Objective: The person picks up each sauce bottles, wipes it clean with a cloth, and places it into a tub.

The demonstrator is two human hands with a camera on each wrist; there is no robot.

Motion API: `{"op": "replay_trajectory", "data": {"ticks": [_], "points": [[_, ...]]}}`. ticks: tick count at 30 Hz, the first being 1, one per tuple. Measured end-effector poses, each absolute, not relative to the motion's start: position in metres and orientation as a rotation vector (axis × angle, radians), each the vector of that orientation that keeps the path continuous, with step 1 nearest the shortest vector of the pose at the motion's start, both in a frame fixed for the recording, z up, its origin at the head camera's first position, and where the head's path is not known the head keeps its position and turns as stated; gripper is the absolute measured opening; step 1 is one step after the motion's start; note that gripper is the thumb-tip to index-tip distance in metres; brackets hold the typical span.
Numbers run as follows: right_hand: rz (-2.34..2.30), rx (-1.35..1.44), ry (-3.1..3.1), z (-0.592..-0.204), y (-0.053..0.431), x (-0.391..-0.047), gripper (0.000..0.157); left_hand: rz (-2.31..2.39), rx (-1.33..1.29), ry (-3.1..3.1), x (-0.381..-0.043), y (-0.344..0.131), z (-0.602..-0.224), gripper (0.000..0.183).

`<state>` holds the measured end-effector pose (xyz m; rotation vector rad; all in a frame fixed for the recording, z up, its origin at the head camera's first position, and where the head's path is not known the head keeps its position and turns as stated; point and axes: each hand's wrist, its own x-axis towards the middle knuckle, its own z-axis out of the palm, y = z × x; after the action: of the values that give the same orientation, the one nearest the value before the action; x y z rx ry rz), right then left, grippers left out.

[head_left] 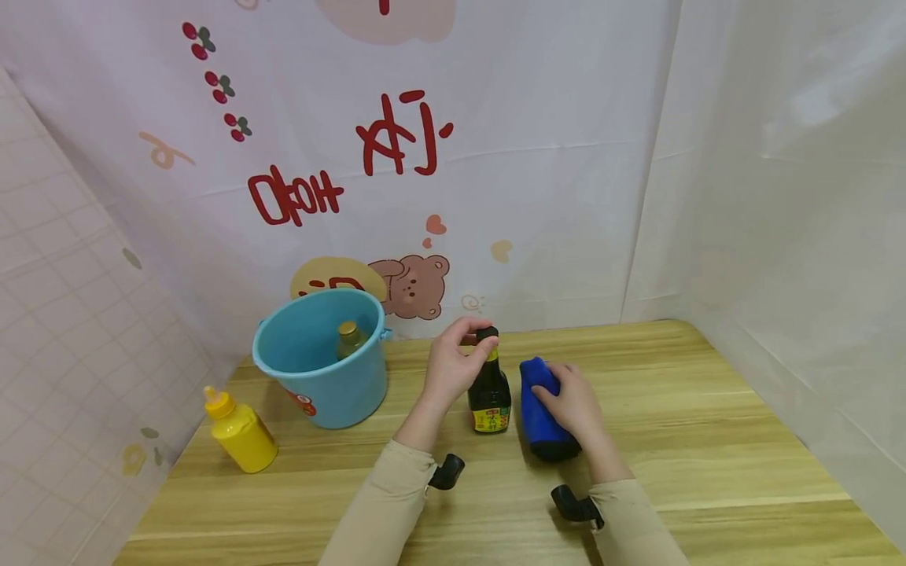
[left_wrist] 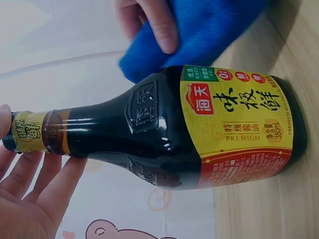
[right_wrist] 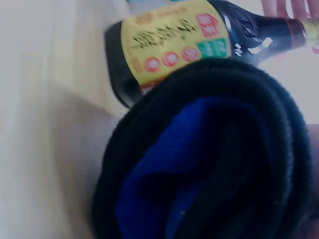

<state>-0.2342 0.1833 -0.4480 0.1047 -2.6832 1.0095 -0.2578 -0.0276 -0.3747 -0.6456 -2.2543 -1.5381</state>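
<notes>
My left hand point(head_left: 453, 362) grips a dark soy sauce bottle point(head_left: 490, 397) by its neck and cap, thumb on one side and fingers on the other. Upright in the head view, the bottle carries a yellow and red label point(left_wrist: 239, 114). Just to its right, my right hand point(head_left: 579, 405) holds a soft blue fabric sleeve point(head_left: 536, 405) between thumb and fingers. In the right wrist view the sleeve's round opening faces the camera, with a thick black rim point(right_wrist: 244, 74) and blue lining point(right_wrist: 164, 149).
A light blue bucket point(head_left: 357, 393) stands at the back left, with a gold-capped bottle point(head_left: 349, 338) inside. A yellow squeeze bottle point(head_left: 244, 440) stands left of it on the wooden table point(head_left: 708, 456). A printed curtain point(head_left: 552, 196) hangs behind.
</notes>
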Motion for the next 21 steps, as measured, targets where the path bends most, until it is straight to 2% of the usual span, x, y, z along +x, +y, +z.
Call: {"op": "replay_trajectory", "data": {"ticks": [6, 16, 21], "points": [[1.021, 0.092, -2.613, -0.442, 0.193, -0.234, 0.045, -1.528, -0.632, -2.220, -0.257, -0.027, -0.377, 0.026], [1.024, 0.094, -2.595, -0.440, 0.197, -0.234, 0.045, -1.454, -0.539, -2.143, -0.253, -0.018, -0.383, 0.041], [1.035, 0.083, -2.583, -0.439, 0.197, -0.233, 0.045, -1.462, -0.465, -2.122, -0.251, -0.015, -0.384, 0.039]]}}
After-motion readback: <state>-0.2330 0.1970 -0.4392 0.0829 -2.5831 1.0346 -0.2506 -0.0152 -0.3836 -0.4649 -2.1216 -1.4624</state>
